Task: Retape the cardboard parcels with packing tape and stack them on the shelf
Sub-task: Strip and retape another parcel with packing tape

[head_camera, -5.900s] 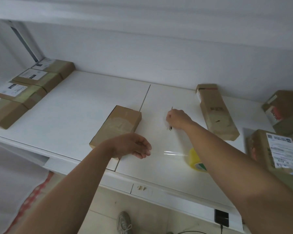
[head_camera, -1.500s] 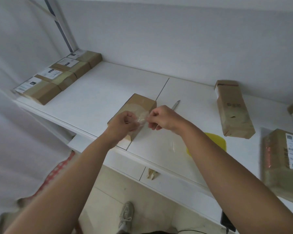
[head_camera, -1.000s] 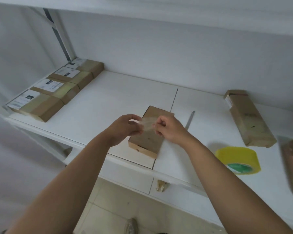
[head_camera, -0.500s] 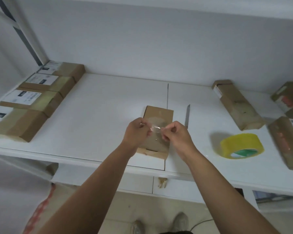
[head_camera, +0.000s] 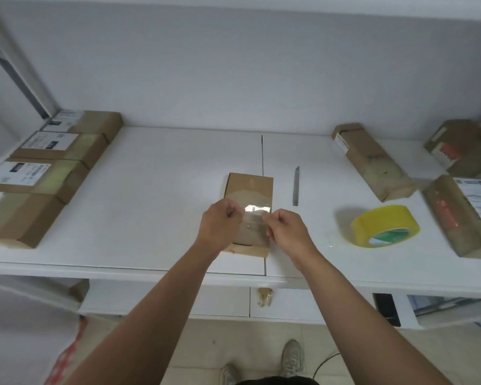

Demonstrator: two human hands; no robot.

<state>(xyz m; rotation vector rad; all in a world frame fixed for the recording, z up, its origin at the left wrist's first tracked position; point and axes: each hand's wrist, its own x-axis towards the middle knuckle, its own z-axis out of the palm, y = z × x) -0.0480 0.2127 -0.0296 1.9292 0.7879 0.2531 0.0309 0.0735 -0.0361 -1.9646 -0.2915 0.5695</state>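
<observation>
A small brown cardboard parcel point(head_camera: 251, 190) lies lengthwise on the white shelf point(head_camera: 161, 190), near its front edge. A clear strip of tape point(head_camera: 257, 210) is stretched across and just above the parcel's middle. My left hand point(head_camera: 220, 226) pinches the strip's left end and my right hand point(head_camera: 285, 229) pinches its right end. The hands cover the parcel's near half. A yellow roll of packing tape point(head_camera: 385, 225) lies on its side to the right of the parcel.
A metal knife point(head_camera: 296, 186) lies right of the parcel. Several labelled parcels point(head_camera: 39, 173) line the shelf's left side. A long box point(head_camera: 371, 159) and two more parcels point(head_camera: 467, 212) sit on the right. My feet stand on the tiled floor below.
Earlier my right hand held the knife by the tape roll. Since then both hands took the cut strip and lowered it over the parcel; the view has squared up to the shelf.
</observation>
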